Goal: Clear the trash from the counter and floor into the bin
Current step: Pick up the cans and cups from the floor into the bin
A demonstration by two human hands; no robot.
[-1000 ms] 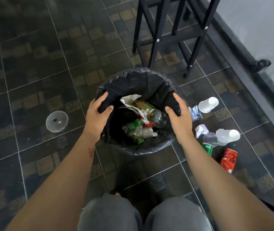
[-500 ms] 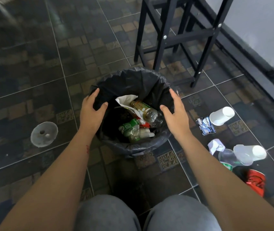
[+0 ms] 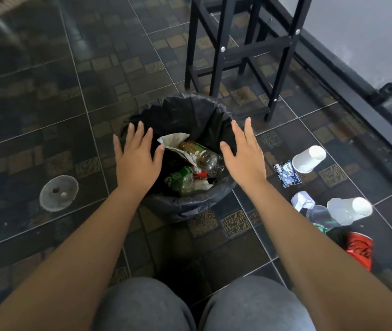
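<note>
A round bin lined with a black bag stands on the tiled floor in front of my knees. It holds a plastic bottle, crumpled paper and green wrappers. My left hand hovers flat over the bin's left rim, fingers spread, holding nothing. My right hand hovers over the right rim, also empty and flat. To the right on the floor lie a white cup, a blue wrapper, crumpled paper, clear plastic cups and a crushed red can.
A clear plastic lid lies on the floor to the left of the bin. A black metal stool frame stands just behind the bin. A dark baseboard and grey wall run along the right side.
Both hands have let go of the bin's rim and lifted, fingers now spread flat above it. The view has shifted slightly back and left.
</note>
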